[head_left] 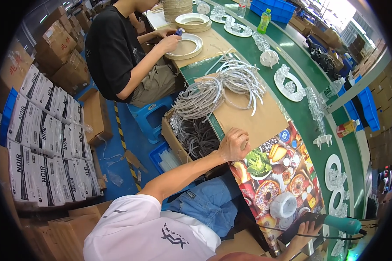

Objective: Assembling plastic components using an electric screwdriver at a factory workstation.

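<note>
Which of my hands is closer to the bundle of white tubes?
Left. Your left hand is at the edge of the brown cardboard, just short of the white tubes; your right hand is much farther away, by the teal tool.

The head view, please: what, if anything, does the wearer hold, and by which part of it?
It cannot be told whether the curled left hand holds anything, nor whether the right hand, beside the teal cylindrical tool, grips it.
</note>
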`<action>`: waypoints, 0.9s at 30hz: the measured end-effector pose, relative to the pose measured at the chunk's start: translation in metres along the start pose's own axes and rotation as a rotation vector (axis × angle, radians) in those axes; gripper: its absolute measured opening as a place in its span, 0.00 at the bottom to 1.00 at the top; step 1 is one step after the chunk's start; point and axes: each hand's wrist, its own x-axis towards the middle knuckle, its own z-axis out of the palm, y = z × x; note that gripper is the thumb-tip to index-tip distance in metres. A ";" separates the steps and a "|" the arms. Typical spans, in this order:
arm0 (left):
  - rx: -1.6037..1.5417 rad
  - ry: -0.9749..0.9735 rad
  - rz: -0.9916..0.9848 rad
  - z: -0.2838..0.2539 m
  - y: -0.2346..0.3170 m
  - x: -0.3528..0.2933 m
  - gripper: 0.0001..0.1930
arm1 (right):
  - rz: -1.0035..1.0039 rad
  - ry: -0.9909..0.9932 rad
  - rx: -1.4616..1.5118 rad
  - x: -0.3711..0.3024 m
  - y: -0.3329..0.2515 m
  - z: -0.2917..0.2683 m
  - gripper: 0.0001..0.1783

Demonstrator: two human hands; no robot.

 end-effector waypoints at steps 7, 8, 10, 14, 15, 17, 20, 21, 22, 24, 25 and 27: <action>-0.039 -0.028 0.002 0.012 -0.014 -0.004 0.06 | -0.138 -0.225 -0.136 -0.039 -0.028 -0.051 0.42; -0.059 -0.113 -0.007 0.009 -0.021 -0.007 0.07 | -0.104 -0.140 -0.132 -0.048 -0.046 -0.056 0.39; -0.014 -0.164 -0.042 0.012 -0.024 -0.006 0.07 | -0.035 0.096 -0.126 -0.045 -0.113 -0.048 0.30; 0.035 -0.174 0.002 0.007 -0.039 -0.007 0.08 | -0.213 0.379 -0.514 -0.008 -0.106 -0.104 0.21; 0.025 -0.175 -0.022 0.008 -0.041 -0.009 0.09 | -0.251 0.400 -0.579 0.002 -0.103 -0.118 0.21; 0.014 -0.157 0.015 0.014 -0.026 -0.005 0.08 | -0.205 0.385 -0.609 0.025 -0.086 -0.148 0.22; -0.023 -0.225 -0.009 0.023 -0.014 -0.008 0.09 | -0.093 0.410 -0.631 0.063 -0.037 -0.195 0.24; -0.025 -0.225 -0.007 0.025 -0.011 -0.009 0.09 | -0.087 0.388 -0.683 0.077 -0.018 -0.209 0.25; -0.015 -0.228 -0.005 0.026 -0.010 -0.010 0.09 | -0.084 0.358 -0.736 0.091 0.000 -0.219 0.25; 0.010 -0.220 -0.012 0.025 -0.011 -0.010 0.09 | -0.148 0.286 -0.910 0.121 0.031 -0.226 0.27; 0.022 -0.231 -0.012 0.024 -0.012 -0.009 0.08 | -0.215 0.218 -1.081 0.140 0.046 -0.223 0.28; 0.046 -0.228 -0.025 0.021 -0.015 -0.005 0.08 | -0.112 0.107 -1.124 0.181 0.085 -0.228 0.30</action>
